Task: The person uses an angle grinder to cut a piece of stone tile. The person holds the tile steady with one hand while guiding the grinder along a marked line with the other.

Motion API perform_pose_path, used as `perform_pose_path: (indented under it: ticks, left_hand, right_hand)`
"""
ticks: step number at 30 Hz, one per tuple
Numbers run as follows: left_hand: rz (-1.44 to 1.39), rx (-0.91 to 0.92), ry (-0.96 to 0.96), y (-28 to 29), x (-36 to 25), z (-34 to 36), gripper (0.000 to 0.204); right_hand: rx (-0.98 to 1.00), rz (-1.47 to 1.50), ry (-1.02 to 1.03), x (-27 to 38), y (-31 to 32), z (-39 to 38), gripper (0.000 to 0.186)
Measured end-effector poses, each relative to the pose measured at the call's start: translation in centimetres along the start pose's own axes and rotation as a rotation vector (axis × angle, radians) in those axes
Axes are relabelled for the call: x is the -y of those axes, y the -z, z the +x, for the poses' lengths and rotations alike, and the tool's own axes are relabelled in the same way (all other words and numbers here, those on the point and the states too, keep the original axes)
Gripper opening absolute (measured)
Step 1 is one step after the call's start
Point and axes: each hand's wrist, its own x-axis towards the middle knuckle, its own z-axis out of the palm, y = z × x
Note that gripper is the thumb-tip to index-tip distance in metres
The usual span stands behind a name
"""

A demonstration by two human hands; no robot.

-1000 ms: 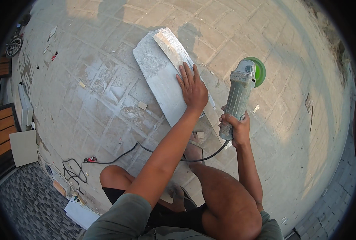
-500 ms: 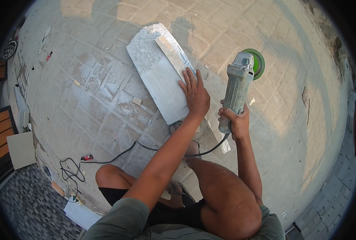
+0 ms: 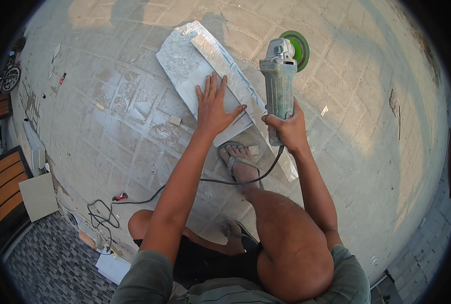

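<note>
My right hand (image 3: 288,126) grips the lower body of a dusty angle grinder (image 3: 280,86), held upright in view to the right of a slab. Its green disc (image 3: 300,50) faces right, clear of the slab; a black cord trails from the handle's end. My left hand (image 3: 215,109) lies with spread fingers on the pale grey stone slab (image 3: 185,71), thumb pointing right across a narrow light strip (image 3: 215,58). The strip lies along the slab's right side. The slab's far end is rough and broken.
My sandalled foot (image 3: 239,164) is by the slab's near end. Another pale strip (image 3: 287,164) lies beside it. The black cord (image 3: 220,181) crosses under my leg to a tangle at left. A square tile (image 3: 38,196) leans near orange-brown slats (image 3: 5,182). Small chips dot the dusty paving.
My left hand has shifted left from the strip onto the slab, its fingers spreading wider. The grinder in my right hand has moved left and farther away. The view has shifted slightly.
</note>
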Motion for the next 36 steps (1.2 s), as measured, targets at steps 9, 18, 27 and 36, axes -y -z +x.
perform_pose_path:
  ticks: [9,18,27,36]
  left_hand:
    - [0.051,-0.015,-0.019,-0.5,0.0,0.8,0.132]
    - [0.109,0.082,0.045,0.1,-0.8,1.5,0.132]
    - [0.214,0.115,-0.050,-1.3,2.2,0.6,0.086]
    - [0.126,0.108,-0.041,-1.6,2.0,0.7,0.075]
  right_hand:
    - [-0.058,-0.161,0.109,-0.2,-0.4,1.1,0.078]
    - [0.012,-0.393,0.134,2.0,-5.2,4.9,0.091]
    - [0.084,-0.405,0.271,3.0,-12.8,3.7,0.089]
    - [0.125,-0.433,0.285,2.4,-13.5,3.1,0.094]
